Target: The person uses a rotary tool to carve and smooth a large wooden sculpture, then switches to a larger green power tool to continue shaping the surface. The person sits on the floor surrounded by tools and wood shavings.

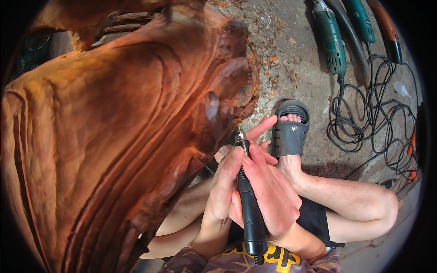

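Note:
A black rotary carving handpiece (252, 218) slants up from my lap, its metal collar and thin bit pointing away from me. Both hands grip it: my left hand (222, 184) closes on its left side with the thumb along the barrel, and my right hand (275, 195) wraps its right side, some fingertips stretched out past the collar. The bit's tip is at the right edge of a large reddish-brown wood carving (114, 113) with flowing grooves; whether it touches the wood I cannot tell. Some fingers are hidden behind the handpiece.
A green power grinder (330, 41), a second green tool (361, 20) and an orange-and-black one (386, 27) lie at the far right. Their black cords (350, 118) tangle on the concrete floor. Wood chips (273, 60) lie beside the carving. My foot wears a grey slide sandal (289, 136).

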Demonstrator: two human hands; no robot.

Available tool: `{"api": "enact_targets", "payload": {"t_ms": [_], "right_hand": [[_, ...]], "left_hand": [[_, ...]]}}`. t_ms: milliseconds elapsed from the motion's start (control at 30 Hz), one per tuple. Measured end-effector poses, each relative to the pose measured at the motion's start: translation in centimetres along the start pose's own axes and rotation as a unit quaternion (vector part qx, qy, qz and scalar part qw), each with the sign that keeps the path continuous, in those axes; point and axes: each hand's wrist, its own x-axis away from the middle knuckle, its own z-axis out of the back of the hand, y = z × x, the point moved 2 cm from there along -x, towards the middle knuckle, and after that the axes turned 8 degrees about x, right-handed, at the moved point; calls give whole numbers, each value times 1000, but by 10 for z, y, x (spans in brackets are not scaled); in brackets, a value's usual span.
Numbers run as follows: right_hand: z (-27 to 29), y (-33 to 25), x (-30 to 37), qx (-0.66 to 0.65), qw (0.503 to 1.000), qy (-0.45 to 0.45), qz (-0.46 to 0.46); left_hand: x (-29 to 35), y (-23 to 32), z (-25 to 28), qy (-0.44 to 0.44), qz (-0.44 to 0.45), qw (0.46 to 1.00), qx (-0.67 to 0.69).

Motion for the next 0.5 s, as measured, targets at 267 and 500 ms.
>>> {"api": "enact_targets", "payload": {"t_ms": [267,500], "right_hand": [[28,16,-15,-80,995,-50,-9],[50,44,-28,-222,957,-128,-136]], "left_hand": [[1,-1,-11,-15,17,997,74],[-4,-11,-22,-30,43,999,-8]]}}
